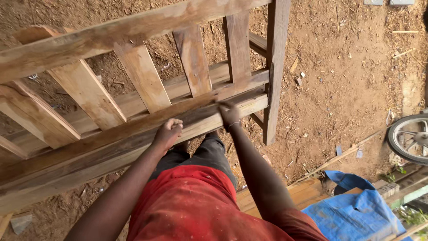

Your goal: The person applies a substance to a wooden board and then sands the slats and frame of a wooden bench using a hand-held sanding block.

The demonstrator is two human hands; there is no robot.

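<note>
A rough wooden frame with several slats between two long rails stands in front of me on bare earth. My left hand is closed in a fist around the edge of the near rail. My right hand presses on the same rail a little to the right, close to the upright post; its fingers are bent over the wood and I cannot see anything in them. A bracelet circles that wrist. My red shirt and dark trousers fill the lower middle.
Reddish dirt strewn with wood chips lies around the frame. A wheel shows at the right edge. A blue tarp and stacked planks lie at the lower right.
</note>
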